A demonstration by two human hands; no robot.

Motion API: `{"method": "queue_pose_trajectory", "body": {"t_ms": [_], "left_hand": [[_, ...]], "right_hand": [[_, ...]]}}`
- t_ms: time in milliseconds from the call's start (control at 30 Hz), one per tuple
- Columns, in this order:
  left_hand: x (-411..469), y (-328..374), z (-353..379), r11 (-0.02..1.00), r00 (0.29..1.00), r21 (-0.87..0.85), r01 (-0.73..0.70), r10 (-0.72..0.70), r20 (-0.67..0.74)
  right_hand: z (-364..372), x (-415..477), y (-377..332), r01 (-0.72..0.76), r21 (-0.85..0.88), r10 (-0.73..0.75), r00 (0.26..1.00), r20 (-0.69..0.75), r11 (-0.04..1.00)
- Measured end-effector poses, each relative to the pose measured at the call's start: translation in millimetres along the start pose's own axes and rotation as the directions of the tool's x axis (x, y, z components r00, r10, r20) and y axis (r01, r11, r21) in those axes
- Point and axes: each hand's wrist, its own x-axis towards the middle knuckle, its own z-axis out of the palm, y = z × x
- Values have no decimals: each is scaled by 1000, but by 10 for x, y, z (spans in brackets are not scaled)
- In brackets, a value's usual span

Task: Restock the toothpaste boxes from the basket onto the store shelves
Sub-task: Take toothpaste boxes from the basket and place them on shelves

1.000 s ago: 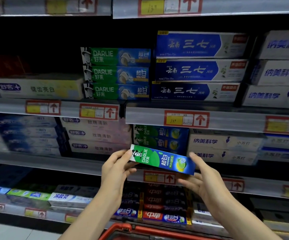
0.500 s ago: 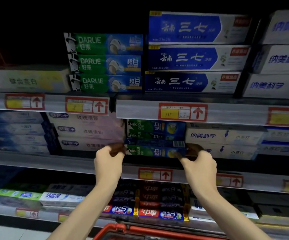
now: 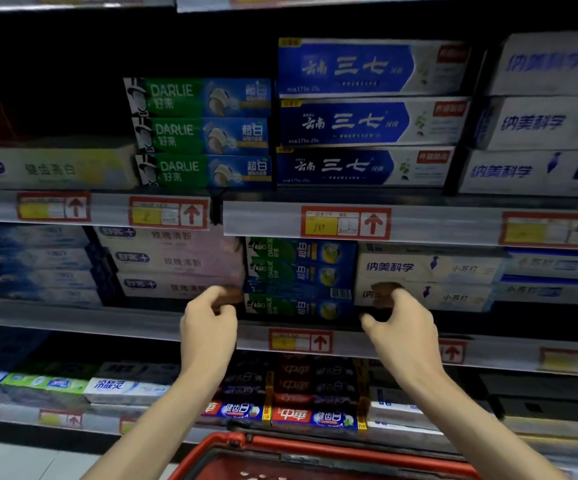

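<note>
Item: green-and-blue Darlie box (image 3: 298, 308), lying flat at the front of the middle shelf (image 3: 107, 317), sitting at the bottom of a stack of like Darlie boxes (image 3: 299, 265), its long axis running left to right along the shelf edge, printed face outward. Neighbours: pink-white boxes (image 3: 176, 261) standing just beside the stack on the left, white boxes (image 3: 453, 296) just beside it on the right. Left hand (image 3: 209, 327): hovering at the box's left end, fingers curled inward, thumb tucked close; blur is hiding whether it is pinching the carton or only meeting it. Right hand (image 3: 403, 327): sitting at the right end, fingers curled in front of the lower white box, a dark sliver seeming to separate the thumb from the carton; contact cannot be told. Both hands are flanking the box about equally, one per end, so any squaring-up is likely turning on pushing along or across that long axis. Red basket (image 3: 332, 445): showing its rim at the bottom edge, directly below both forearms; contents not legible. The placing step is looking nearly complete.
</note>
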Motion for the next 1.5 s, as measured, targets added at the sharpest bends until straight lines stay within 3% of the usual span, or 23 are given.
{"method": "queue_pose_trajectory", "body": {"t_ms": [100, 333, 600, 733, 833, 900, 1033, 1167, 1300, 1400, 1500], "left_hand": [[-202, 223, -97, 997, 996, -69, -18, 24, 90], [-969, 631, -338, 987, 948, -147, 63, -13, 318], [-1727, 250, -325, 993, 908, -54, 109, -77, 411], [-1968, -142, -147, 983, 846, 106, 148, -181, 502], [-2053, -312, -86, 965, 801, 170, 202, -262, 538], [-2075, -376, -66, 960, 788, 199, 195, -274, 551], [-2112, -393, -6, 953, 773, 250, 172, -288, 566], [-2133, -380, 73, 947, 752, 267, 177, -305, 584], [-2103, -398, 100, 949, 756, 267, 170, -299, 581], [-2065, -414, 87, 954, 764, 256, 159, -283, 580], [-2031, -445, 40, 956, 773, 242, 163, -276, 572]], "right_hand": [[-362, -153, -71, 109, 12, -109, 993, 34, 994], [-1105, -618, 18, 155, 182, -191, 961, 202, 971], [-1271, -1224, 653, 235, 36, -231, 900, 370, 971], [-1149, -1268, 1002, 350, -238, -184, 833, 522, 906], [-937, -1396, 1319, 298, -254, -108, 816, 568, 920], [-758, -1548, 1546, 285, -300, -27, 764, 645, 910], [-279, -1791, 1858, 370, -464, 96, 690, 717, 805], [313, -1920, 1852, 305, -481, 202, 634, 746, 822], [766, -2039, 1873, 290, -542, 269, 630, 729, 788], [976, -2136, 1955, 221, -557, 291, 670, 683, 801], [1048, -2155, 2066, 18, -505, 356, 689, 632, 863]]}}
